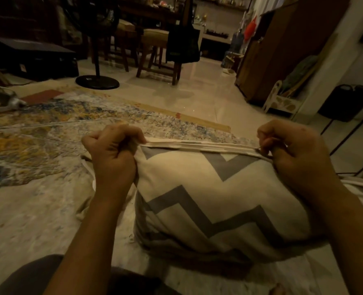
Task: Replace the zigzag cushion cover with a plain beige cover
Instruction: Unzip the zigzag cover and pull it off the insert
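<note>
The zigzag cover [208, 199] rests on the rug [48, 145], top edge running side to side. Our left grip [112, 152] clutches its left corner. Our right grip [293, 145] pinches the right end (the zip pull [258, 149], we think).

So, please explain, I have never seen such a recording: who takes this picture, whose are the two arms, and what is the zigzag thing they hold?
There is no machine here. One camera sits on a person's head and looks forward and down, so the two arms are that person's own. Between them stands a cushion in a cream cover with grey zigzags, on a patterned rug. The left hand grips one end of the cover's top edge. The right hand pinches the other end, at what seems to be a small metal zip pull. Some beige cloth shows beside the cushion at the left; I cannot tell what it is.
</note>
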Tool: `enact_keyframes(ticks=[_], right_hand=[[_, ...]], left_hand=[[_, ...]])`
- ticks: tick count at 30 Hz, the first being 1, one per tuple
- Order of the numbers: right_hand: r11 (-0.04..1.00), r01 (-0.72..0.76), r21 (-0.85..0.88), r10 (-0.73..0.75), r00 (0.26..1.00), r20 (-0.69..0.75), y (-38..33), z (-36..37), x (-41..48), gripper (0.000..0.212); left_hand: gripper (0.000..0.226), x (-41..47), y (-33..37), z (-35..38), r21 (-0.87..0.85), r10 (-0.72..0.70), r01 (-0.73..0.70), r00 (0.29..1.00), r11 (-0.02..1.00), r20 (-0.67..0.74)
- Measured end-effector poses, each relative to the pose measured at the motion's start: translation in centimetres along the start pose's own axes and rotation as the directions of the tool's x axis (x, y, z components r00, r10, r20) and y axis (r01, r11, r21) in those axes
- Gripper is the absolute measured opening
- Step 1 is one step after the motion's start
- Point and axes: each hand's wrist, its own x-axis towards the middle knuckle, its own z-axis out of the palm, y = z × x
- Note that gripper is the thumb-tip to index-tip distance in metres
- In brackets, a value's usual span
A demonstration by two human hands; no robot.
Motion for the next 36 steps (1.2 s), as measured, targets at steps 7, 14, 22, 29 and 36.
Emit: enact_keyframes(ticks=[7, 14, 22, 29, 36], right_hand=[[1.000, -0.007, -0.026, 0.004, 0.995, -0.098, 0.2, -0.5, -1.1, 0.038], [0.998, -0.014, -0.061, 0.003, 0.982, -0.187, 0.7, -0.6, -1.6, 0.036], [0.990, -0.100, -0.102, 0.078, 0.977, -0.197, 3.1, -2.4, -2.8, 0.024], [0.985, -0.146, -0.094, 0.125, 0.973, -0.195, 4.1, -3.1, -3.7, 0.027], [0.974, -0.118, -0.194, 0.079, 0.977, -0.198, 5.8, -4.3, -4.7, 0.025]], left_hand=[[0.050, -0.2, 3.4, -0.2, 0.261, -0.134, 0.043, 0.930, 0.964, 0.342], [0.041, -1.8, 9.2, -0.6, 0.345, -0.026, -0.266, 0.759, 0.900, 0.651], [0.026, -1.2, 8.0, 1.4, 0.551, -0.057, -0.222, 0.894, 0.804, 0.444], [0.047, -2.7, 14.1, 6.1, 0.475, 0.033, -0.381, 0.806, 0.793, 0.591], [0.027, -5.6, 17.0, 11.5, 0.326, 0.074, -0.416, 0.705, 0.849, 0.706]])
